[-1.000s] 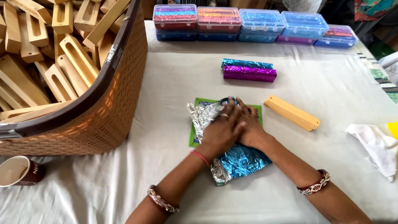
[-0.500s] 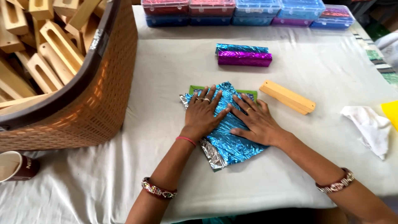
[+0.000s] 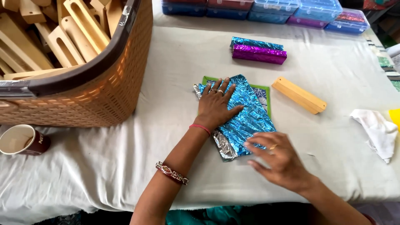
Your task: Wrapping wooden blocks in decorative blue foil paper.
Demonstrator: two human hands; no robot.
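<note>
Tabletop [image 3: 341, 75] under white cloth; woven basket [image 3: 96, 96] of wooden blocks at far left, plastic boxes [image 3: 291, 8] along far edge. Blue foil sheet [image 3: 246, 112] lay mid-table over green mat [image 3: 263, 89]. Left hand [image 3: 214, 106] pressed flat, fingers spread, on foil. Right hand [image 3: 279, 160] open, fingertips at foil's near edge. Bare wooden block [image 3: 298, 94] just right; two wrapped blocks [image 3: 258, 50] farther off.
</note>
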